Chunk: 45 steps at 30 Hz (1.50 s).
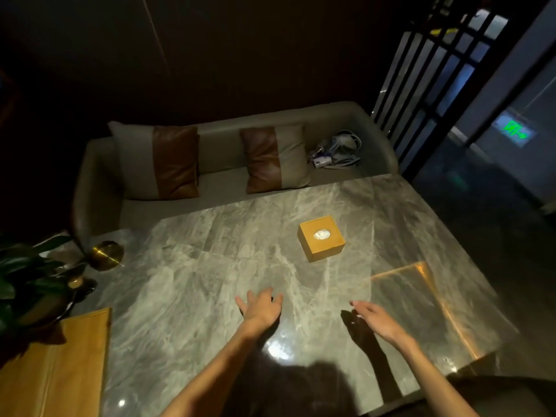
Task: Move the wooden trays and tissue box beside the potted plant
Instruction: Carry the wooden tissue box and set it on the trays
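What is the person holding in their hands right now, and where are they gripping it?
Nothing. Both the left hand and the right hand hover open and empty over the marble table; the tissue box sits untouched farther away.

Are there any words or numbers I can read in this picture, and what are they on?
Glowing green sign on the wall at the far right: it has marks on it, but they are too blurred to read.
Tissue box on the table: no words, only a pale oval opening on top.
Nothing else shows any writing.
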### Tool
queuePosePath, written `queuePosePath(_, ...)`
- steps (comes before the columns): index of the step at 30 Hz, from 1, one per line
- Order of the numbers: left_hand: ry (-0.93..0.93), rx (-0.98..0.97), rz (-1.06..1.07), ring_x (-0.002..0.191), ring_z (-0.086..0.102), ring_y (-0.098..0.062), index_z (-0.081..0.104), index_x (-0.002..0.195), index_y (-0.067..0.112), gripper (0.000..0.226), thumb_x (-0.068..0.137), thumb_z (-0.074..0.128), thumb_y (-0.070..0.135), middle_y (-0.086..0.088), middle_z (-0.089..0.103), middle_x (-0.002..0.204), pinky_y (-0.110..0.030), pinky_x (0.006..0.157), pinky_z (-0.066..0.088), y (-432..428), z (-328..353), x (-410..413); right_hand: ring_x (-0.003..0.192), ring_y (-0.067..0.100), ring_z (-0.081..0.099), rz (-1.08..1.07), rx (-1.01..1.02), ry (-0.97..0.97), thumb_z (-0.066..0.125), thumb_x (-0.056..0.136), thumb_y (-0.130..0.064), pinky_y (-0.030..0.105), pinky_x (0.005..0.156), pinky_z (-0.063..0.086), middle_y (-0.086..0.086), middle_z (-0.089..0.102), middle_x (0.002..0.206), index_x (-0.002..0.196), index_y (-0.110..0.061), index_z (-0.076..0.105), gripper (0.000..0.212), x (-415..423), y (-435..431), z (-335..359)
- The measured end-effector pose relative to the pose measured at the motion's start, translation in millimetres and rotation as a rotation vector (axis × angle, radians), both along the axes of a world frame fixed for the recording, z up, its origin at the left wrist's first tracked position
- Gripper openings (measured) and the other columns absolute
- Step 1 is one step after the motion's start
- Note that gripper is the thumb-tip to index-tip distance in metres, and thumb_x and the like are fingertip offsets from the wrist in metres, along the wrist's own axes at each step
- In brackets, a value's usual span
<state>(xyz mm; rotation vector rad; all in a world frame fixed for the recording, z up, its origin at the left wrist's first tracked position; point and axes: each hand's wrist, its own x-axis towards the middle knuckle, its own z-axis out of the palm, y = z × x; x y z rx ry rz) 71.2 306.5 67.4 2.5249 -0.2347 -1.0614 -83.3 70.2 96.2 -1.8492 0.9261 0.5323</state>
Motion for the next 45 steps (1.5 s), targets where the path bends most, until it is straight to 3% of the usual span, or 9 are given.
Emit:
queuePosePath(7, 0.055, -0.071, 0.136, 0.141, 0.039, -0.034, 0.04, 0.146, 0.011, 0.05, 0.101, 0.034, 0.033, -0.017, 0.044, 0.151, -0.048, 0.121, 0.021, -110, 1, 70, 0.101, 0.03, 0.061, -0.163, 0.026, -0.113, 0.044, 0.102, -0.025, 0.031, 0.08, 0.043, 0.016, 0.067, 0.102, 0.111, 0.0, 0.069, 0.037, 126, -89, -14)
queuePosePath(12, 0.164, -0.185, 0.38, 0.14, 0.04, -0.036, 0.028, 0.15, 0.001, 0.055, 0.101, 0.04, 0.024, -0.022, 0.037, 0.154, -0.039, 0.117, 0.033, -181, -19, 117, 0.102, 0.029, 0.059, -0.263, 0.155, -0.168, 0.044, 0.103, -0.015, 0.039, 0.101, 0.04, 0.018, 0.06, 0.111, 0.108, 0.004, 0.065, 0.028, 212, -118, -48)
queuePosePath(15, 0.302, -0.298, 0.527, 0.134, 0.046, -0.037, 0.027, 0.15, 0.002, 0.057, 0.099, 0.047, 0.018, -0.021, 0.042, 0.15, -0.041, 0.112, 0.041, -199, -29, 120, 0.132, 0.036, 0.05, -0.179, 0.178, -0.11, 0.041, 0.104, -0.014, 0.032, 0.108, 0.035, 0.023, 0.055, 0.138, 0.132, 0.007, 0.055, 0.038, 223, -122, -61)
queuePosePath(18, 0.488, -0.587, 0.724, 0.101, 0.063, -0.033, 0.037, 0.142, -0.003, 0.047, 0.096, 0.049, 0.003, -0.022, 0.06, 0.121, -0.036, 0.083, 0.06, -205, -27, 106, 0.13, 0.034, 0.052, -0.142, 0.128, -0.137, 0.045, 0.103, -0.017, 0.024, 0.099, 0.036, 0.022, 0.058, 0.137, 0.132, 0.004, 0.056, 0.037, 219, -116, -67)
queuePosePath(21, 0.551, -0.81, 0.759, 0.117, 0.059, -0.039, 0.05, 0.136, -0.001, 0.055, 0.086, 0.064, 0.017, -0.026, 0.059, 0.131, -0.053, 0.103, 0.049, -201, -22, 94, 0.124, 0.033, 0.056, -0.15, 0.108, -0.173, 0.05, 0.101, -0.018, 0.025, 0.096, 0.038, 0.021, 0.062, 0.133, 0.131, -0.001, 0.059, 0.035, 213, -108, -65)
queuePosePath(25, 0.341, -0.614, 0.676, 0.122, 0.058, -0.034, 0.055, 0.133, 0.009, 0.04, 0.094, 0.057, 0.019, -0.018, 0.062, 0.133, -0.048, 0.11, 0.045, -180, -4, 102, 0.122, 0.037, 0.058, -0.04, 0.152, -0.23, 0.051, 0.101, -0.02, 0.048, 0.11, 0.042, 0.019, 0.064, 0.131, 0.135, -0.005, 0.058, 0.038, 217, -90, -52)
queuePosePath(32, -0.033, -0.503, 0.638, 0.126, 0.056, -0.034, 0.049, 0.139, 0.004, 0.042, 0.097, 0.045, 0.004, -0.018, 0.06, 0.136, -0.043, 0.11, 0.043, -50, 23, 127, 0.127, 0.03, 0.057, 0.082, 0.086, -0.292, 0.05, 0.097, -0.032, 0.047, 0.11, 0.044, 0.004, 0.062, 0.138, 0.144, -0.029, 0.05, 0.047, 259, 35, -1)
queuePosePath(41, -0.286, -0.623, 1.15, 0.116, 0.064, -0.028, 0.054, 0.137, 0.008, 0.043, 0.095, 0.056, 0.007, -0.013, 0.066, 0.131, -0.046, 0.104, 0.051, 307, 40, 26, 0.124, 0.024, 0.061, 0.556, 0.235, -0.37, 0.055, 0.095, -0.032, 0.049, 0.108, 0.047, 0.003, 0.065, 0.135, 0.14, -0.023, 0.056, 0.046, 239, 387, 13)
queuePosePath(45, -0.378, -0.478, 1.436, 0.082, 0.068, -0.011, 0.063, 0.123, -0.001, 0.034, 0.094, 0.06, 0.017, -0.005, 0.069, 0.101, 0.0, 0.067, 0.048, 456, 38, -76, 0.124, 0.026, 0.06, 0.849, 0.299, -0.3, 0.055, 0.096, -0.036, 0.05, 0.106, 0.047, 0.004, 0.064, 0.135, 0.141, -0.025, 0.055, 0.046, 189, 562, -4)
